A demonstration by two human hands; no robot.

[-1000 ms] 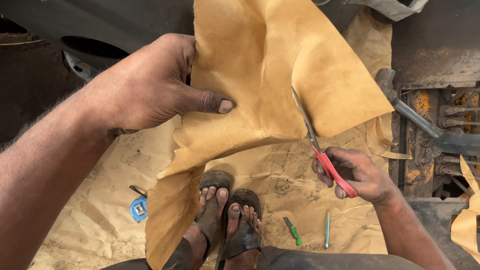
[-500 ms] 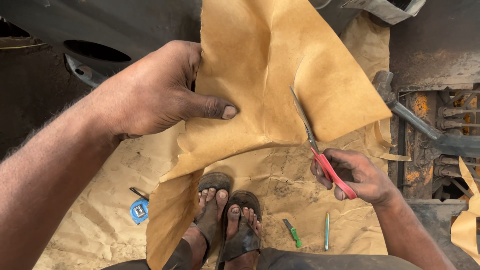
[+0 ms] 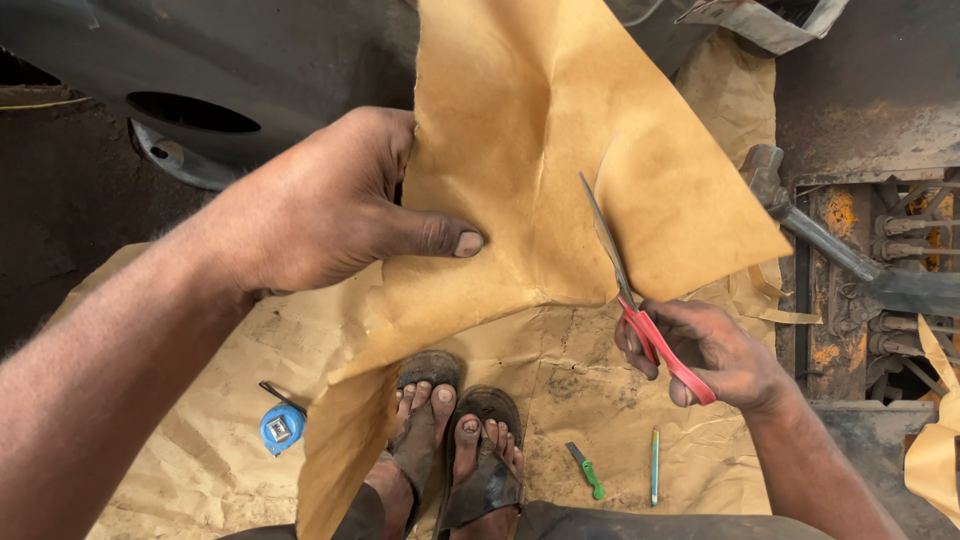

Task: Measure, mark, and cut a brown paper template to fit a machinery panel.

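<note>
Over the floor: one tan sheet (image 3: 540, 150) held up, one more paper (image 3: 250, 440) spread flat underneath.
Hands: two, both bare.
Left hand (image 3: 330, 205): grip pinched on sheet's left edge, thumb pressed across the front, fingers hidden behind.
Right hand (image 3: 715, 350): grip closed through red handles of one pair of scissors (image 3: 640, 295).
Scissors: blades nearly together, pointing up and left, tip lying over the sheet just beside a short curved slit.
Sheet versus grips: left edge inside left grip; lower right edge touching the blades, just above right hand.
Feet: two, in two dark sandals (image 3: 470, 440), below the sheet, standing on the paper.
Tape measure (image 3: 282, 428): one, blue, on paper left of feet.
Knife (image 3: 586, 470): one, green handle, right of feet.
Pen (image 3: 655, 465): one, just beside knife.
Hammer (image 3: 800, 220): one, on rusty metal, right of sheet.
</note>
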